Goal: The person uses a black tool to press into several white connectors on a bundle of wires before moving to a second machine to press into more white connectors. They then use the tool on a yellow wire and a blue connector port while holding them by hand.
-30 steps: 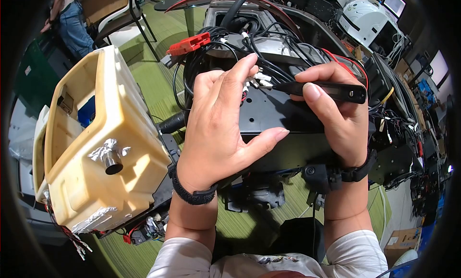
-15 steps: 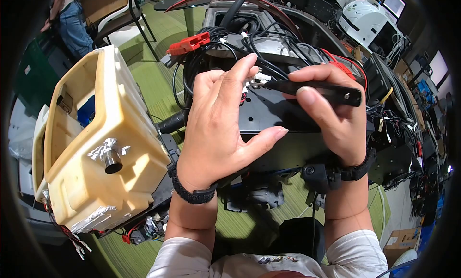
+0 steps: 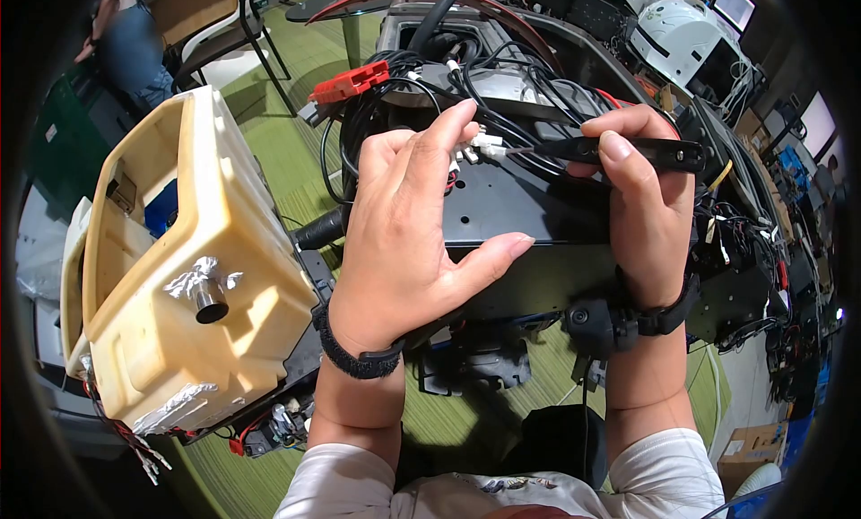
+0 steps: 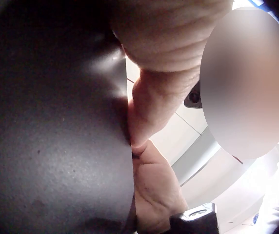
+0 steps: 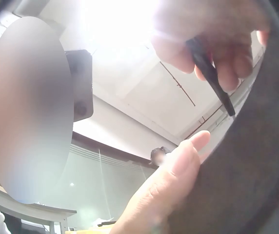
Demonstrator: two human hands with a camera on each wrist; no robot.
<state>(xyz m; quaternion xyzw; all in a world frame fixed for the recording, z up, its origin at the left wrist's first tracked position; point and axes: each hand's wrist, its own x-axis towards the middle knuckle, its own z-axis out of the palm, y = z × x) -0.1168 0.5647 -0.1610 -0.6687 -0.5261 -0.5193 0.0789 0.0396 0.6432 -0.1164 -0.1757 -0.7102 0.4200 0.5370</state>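
Observation:
In the head view, my right hand [image 3: 641,191] pinches a slim black-handled tool [image 3: 619,152] between thumb and fingers. Its thin metal tip points left, right at a bunch of white plug connectors [image 3: 489,147]. In the right wrist view the dark tapered end of the tool shows below the fingers. My left hand [image 3: 399,223] lies palm down over the dark metal panel [image 3: 538,214], its index finger straight beside the connectors and its thumb stretched to the right. The other left fingertips are hidden behind the hand.
Black cables [image 3: 502,111] and a red connector [image 3: 350,82] lie beyond the hands. A cream plastic housing [image 3: 242,223] with a metal tube stands on the left. More wiring [image 3: 717,241] hangs on the right. A person's legs and a chair [image 3: 220,43] are at the back left.
My right hand has drawn the tool slightly left, then back to the right and up a little, so its thin tip now shows clearly by the connectors. The left hand has stayed nearly still.

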